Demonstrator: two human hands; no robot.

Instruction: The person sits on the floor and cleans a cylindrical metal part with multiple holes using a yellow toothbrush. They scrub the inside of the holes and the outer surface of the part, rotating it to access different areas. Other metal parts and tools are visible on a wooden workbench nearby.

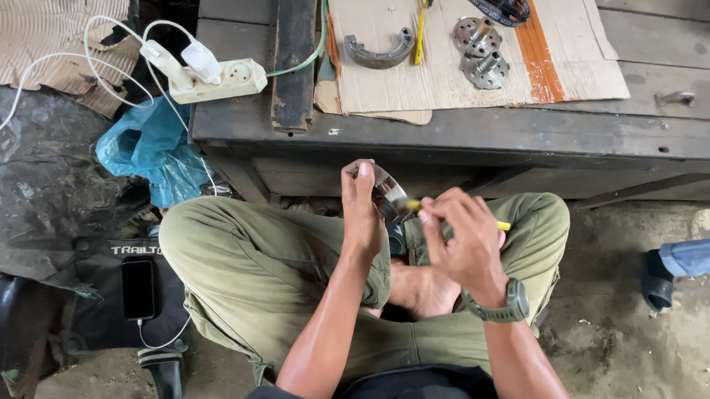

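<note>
— What's in hand?
— The left hand (pixel 362 211) grips a curved shiny metal part (pixel 388 194) over the lap; the right hand (pixel 465 241) pinches a thin yellow-handled tool (pixel 502 226) against it, so it looks like scraping work.
— Next?
— Probably steady pressure. The tool tip is hidden.

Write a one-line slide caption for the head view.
Seated cross-legged, a person grips a round metal part in the left hand and works it with a yellow-handled tool in the right hand.
</note>
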